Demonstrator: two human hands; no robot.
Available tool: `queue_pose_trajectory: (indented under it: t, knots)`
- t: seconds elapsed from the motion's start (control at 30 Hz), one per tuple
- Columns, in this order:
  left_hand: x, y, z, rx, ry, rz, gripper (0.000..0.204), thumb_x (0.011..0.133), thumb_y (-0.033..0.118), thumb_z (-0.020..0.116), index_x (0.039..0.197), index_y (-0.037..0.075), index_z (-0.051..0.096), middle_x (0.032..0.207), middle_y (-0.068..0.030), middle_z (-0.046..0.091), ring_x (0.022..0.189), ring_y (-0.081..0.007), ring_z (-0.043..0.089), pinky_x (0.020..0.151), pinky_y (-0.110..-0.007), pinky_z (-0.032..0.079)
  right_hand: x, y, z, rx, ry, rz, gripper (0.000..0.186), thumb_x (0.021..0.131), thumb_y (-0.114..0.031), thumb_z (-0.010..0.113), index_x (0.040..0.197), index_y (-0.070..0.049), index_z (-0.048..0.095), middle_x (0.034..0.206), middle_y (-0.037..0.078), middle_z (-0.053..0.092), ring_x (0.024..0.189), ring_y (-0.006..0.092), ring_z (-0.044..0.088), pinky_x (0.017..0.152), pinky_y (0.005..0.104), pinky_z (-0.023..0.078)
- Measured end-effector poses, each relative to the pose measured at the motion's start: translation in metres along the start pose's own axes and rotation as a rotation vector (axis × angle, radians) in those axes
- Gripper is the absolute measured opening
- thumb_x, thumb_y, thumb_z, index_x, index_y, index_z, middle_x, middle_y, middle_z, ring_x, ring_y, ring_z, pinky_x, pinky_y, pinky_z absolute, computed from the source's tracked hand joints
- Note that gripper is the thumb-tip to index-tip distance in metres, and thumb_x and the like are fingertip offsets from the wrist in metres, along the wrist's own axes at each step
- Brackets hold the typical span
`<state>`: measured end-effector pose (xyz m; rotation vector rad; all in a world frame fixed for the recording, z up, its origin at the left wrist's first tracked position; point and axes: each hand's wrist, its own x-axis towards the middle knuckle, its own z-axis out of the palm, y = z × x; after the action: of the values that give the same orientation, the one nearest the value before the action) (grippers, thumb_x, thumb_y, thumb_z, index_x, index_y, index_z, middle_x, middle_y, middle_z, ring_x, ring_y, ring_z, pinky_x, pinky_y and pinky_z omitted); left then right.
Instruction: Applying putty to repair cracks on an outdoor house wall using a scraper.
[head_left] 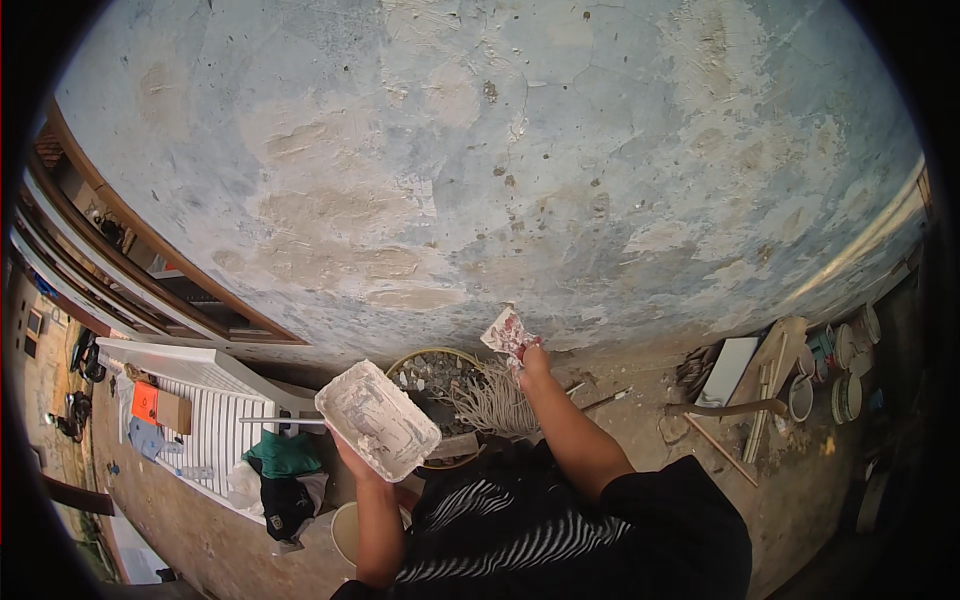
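Observation:
My left hand [352, 458] is closed on a shallow rectangular tub [385, 415], smeared with whitish plaster inside and tilted towards me. Most of its fingers are hidden beneath the tub. Farther right, my right hand [534, 360] grips a plaster-coated scraper [503, 330], its flat blade close to the foot of the wall. I cannot tell whether the blade touches it. The pale blue wall [560, 180] is patchy, with cream-coloured plaster areas and cracks.
Behind the tub stands a round basin [425, 357] with a mop head [492, 400]. At left is a white slatted bench [225, 425] with an orange box [145, 402] and green cloth [283, 455]. Buckets [848, 398], a white board [728, 370] and a wooden-handled tool [730, 408] occupy the right.

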<state>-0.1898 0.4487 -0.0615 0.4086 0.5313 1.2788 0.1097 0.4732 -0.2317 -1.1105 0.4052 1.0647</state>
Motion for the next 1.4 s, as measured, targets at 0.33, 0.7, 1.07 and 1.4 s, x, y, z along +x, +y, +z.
queue_pose_trajectory:
  t: [0.33, 0.7, 1.07, 1.4]
  knots:
    - [0.015, -0.020, 0.012, 0.037, 0.043, -0.034, 0.055, 0.093, 0.048, 0.032, 0.130, 0.009, 0.041, 0.122, -0.0111, 0.053, 0.106, -0.0298, 0.055, 0.087, -0.045, 0.048, 0.007, 0.001, 0.006, -0.324, 0.030, -0.257, 0.017, 0.083, -0.003, 0.043, 0.087, 0.004, 0.058, 0.077, 0.008, 0.056, 0.062, 0.0155, 0.052, 0.050, 0.0348, 0.040]
    - [0.016, -0.029, 0.020, -0.042, 0.031, -0.148, 0.055, 0.092, 0.048, 0.032, 0.130, 0.009, 0.041, 0.120, -0.0122, 0.053, 0.104, -0.0309, 0.056, 0.086, -0.047, 0.049, -0.010, -0.013, 0.028, 0.137, -0.085, 0.051, 0.011, 0.089, -0.020, 0.050, 0.091, -0.015, 0.059, 0.081, 0.000, 0.060, 0.063, 0.0152, 0.052, 0.052, 0.0348, 0.039]
    - [0.003, -0.021, 0.034, 0.035, -0.009, -0.072, 0.055, 0.092, 0.048, 0.035, 0.130, 0.009, 0.041, 0.123, -0.0104, 0.051, 0.109, -0.0288, 0.054, 0.090, -0.043, 0.047, 0.000, 0.002, 0.010, 0.070, -0.121, 0.067, 0.015, 0.091, -0.026, 0.046, 0.092, -0.016, 0.057, 0.076, -0.001, 0.056, 0.058, 0.0165, 0.048, 0.048, 0.0369, 0.037]
    - [-0.005, -0.011, 0.023, -0.046, -0.019, -0.008, 0.061, 0.091, 0.054, 0.033, 0.131, 0.009, 0.040, 0.125, -0.0110, 0.051, 0.108, -0.0295, 0.053, 0.091, -0.044, 0.046, 0.038, -0.013, -0.014, -0.036, -0.058, -0.005, 0.018, 0.093, -0.024, 0.042, 0.092, -0.015, 0.058, 0.076, 0.000, 0.059, 0.060, 0.0163, 0.052, 0.046, 0.0362, 0.038]
